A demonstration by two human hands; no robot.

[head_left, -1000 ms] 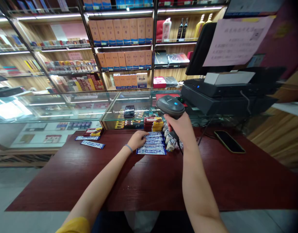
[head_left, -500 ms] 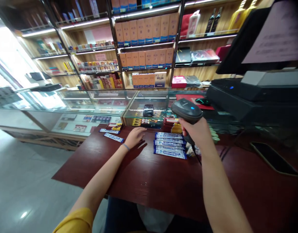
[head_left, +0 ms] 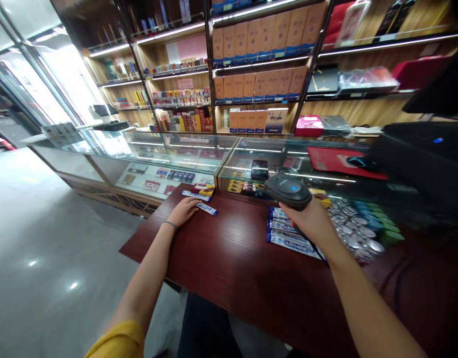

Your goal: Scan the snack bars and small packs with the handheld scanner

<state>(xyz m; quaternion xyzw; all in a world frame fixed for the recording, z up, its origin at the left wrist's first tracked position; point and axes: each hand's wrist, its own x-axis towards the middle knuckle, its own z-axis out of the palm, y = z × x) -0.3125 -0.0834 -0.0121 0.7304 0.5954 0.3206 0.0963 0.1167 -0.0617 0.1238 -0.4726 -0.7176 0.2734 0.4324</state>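
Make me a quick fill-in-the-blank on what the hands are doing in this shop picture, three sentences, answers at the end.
The right hand grips a barcode ____.
The left hand rests on the dark ____ wooden counter.
The stack of blue-and-white bars is partly hidden by the ____ hand.
Answers: scanner; red; right.
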